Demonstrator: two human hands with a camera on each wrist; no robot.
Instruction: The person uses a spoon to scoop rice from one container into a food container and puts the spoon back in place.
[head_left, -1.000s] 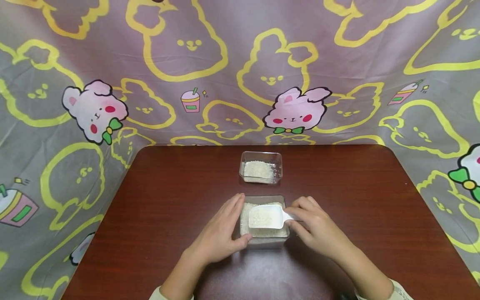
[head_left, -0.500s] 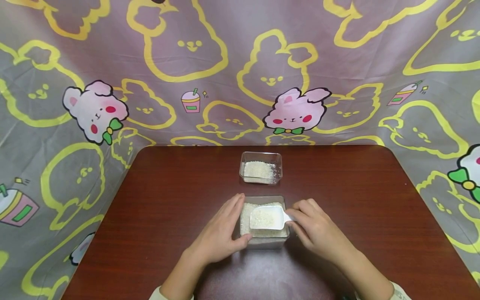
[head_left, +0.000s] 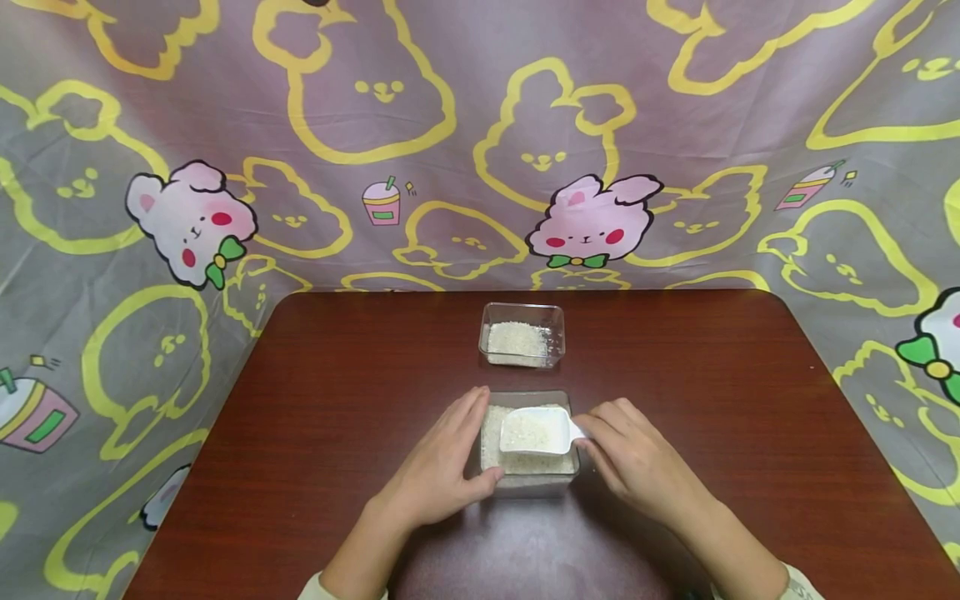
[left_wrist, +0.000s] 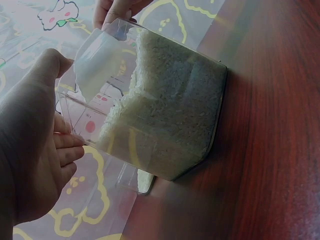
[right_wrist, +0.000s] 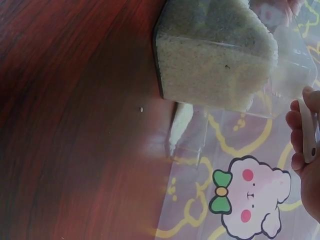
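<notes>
In the head view a clear rectangular container (head_left: pixel 534 487) of rice stands before me on the table. My left hand (head_left: pixel 441 468) holds its left side, thumb at the near corner and fingertips toward the far corner. My right hand (head_left: pixel 636 457) pinches the handle of a white scoop (head_left: pixel 557 429) over the container. Rice (head_left: pixel 525 432) lies in the scoop's bowl. Through the wall in the left wrist view, the container's rice (left_wrist: pixel 172 95) slopes unevenly, with the scoop's bowl (left_wrist: pixel 97 65) above it. The right wrist view shows the scoop handle (right_wrist: pixel 308 131) between thumb and curled fingers.
Behind the container sits a shallower clear box (head_left: pixel 522 313) with a smaller heap of rice (head_left: pixel 516 340). A stray grain (right_wrist: pixel 141 109) lies on the brown table (head_left: pixel 360 375). Printed cloth (head_left: pixel 465 125) hangs around the table's back and sides.
The scoop has shifted slightly right and its bowl has tilted a little, with the rice in it more spread. My left hand and both containers have stayed in place.
</notes>
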